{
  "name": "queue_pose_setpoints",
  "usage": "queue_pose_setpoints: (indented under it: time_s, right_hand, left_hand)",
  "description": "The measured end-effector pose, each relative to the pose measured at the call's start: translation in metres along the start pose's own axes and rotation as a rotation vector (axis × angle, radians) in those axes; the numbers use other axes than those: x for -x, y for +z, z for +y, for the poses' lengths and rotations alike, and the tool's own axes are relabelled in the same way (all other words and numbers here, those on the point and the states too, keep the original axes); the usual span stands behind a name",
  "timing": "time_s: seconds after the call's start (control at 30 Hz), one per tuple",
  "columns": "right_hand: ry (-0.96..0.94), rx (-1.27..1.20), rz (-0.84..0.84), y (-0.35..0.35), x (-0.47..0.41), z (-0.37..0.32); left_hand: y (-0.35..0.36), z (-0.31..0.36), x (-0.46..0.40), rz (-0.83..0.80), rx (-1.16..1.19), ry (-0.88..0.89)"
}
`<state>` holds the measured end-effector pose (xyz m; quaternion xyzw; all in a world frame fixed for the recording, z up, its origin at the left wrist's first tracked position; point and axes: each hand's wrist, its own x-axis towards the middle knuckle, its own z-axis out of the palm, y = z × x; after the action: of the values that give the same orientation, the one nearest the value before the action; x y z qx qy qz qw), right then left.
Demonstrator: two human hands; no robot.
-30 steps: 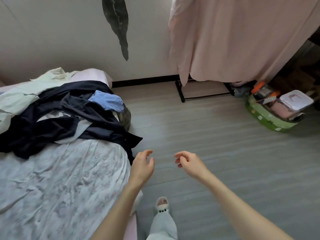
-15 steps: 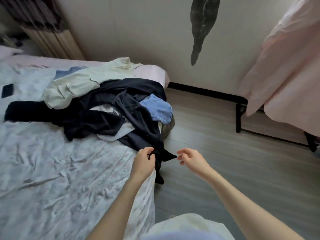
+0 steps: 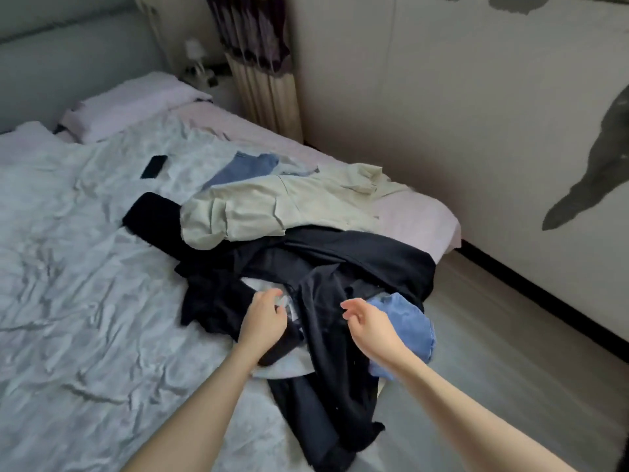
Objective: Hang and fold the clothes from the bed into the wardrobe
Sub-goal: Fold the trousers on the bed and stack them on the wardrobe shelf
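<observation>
My left hand (image 3: 263,318) and right hand (image 3: 369,323) hover loosely curled, holding nothing, over the pile (image 3: 306,267) at the bed (image 3: 85,301) corner — soft, limp, tangled cloth — I'd pinch the dark top (image 3: 326,321) by its edge.

**Clothes heaped at the bed's right edge**

A pile of clothes (image 3: 306,253) lies on the bed (image 3: 85,301), spilling over its right side toward the floor (image 3: 510,369). A phone (image 3: 154,167) lies behind-left of it; pillows (image 3: 132,107) sit behind that. Both hands hover over the pile's near part.
</observation>
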<state>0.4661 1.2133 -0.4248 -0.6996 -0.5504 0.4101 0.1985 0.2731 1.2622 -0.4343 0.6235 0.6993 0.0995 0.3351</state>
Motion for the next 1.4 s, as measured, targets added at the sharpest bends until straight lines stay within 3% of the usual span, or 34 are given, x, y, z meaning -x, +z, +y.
queue_pose_setpoints:
  time_s: [0.23,0.47,0.63,0.87,1.07,1.23,1.4]
  right_hand:
    - [-0.319,0.379,-0.016,-0.011,-0.204,-0.032]
    - [-0.555,0.78,-0.101,0.049,-0.324,-0.055]
    - [-0.664,0.74,0.008,0.078,-0.357,-0.069]
    - [-0.496,0.304,0.122,0.034,-0.316,-0.085]
    - [-0.413,0.191,0.1,-0.015,-0.235,-0.064]
    - [-0.243,0.143,0.156,-0.037,-0.158,-0.048]
    - [-0.103,0.139,0.242,-0.037,-0.057,-0.021]
  left_hand:
    - [-0.016,0.012,-0.151,0.141,-0.074,-0.146]
    - [-0.02,-0.019,-0.209,0.253,-0.085,-0.207]
    - [-0.024,-0.047,-0.208,0.265,-0.089,-0.251]
    - [-0.043,-0.042,-0.189,0.306,-0.062,-0.195]
    - [-0.049,-0.012,-0.174,0.283,-0.254,-0.049]
    - [-0.052,0.017,-0.135,0.25,-0.071,0.158]
    - [-0.039,0.007,-0.032,0.176,-0.006,0.348]
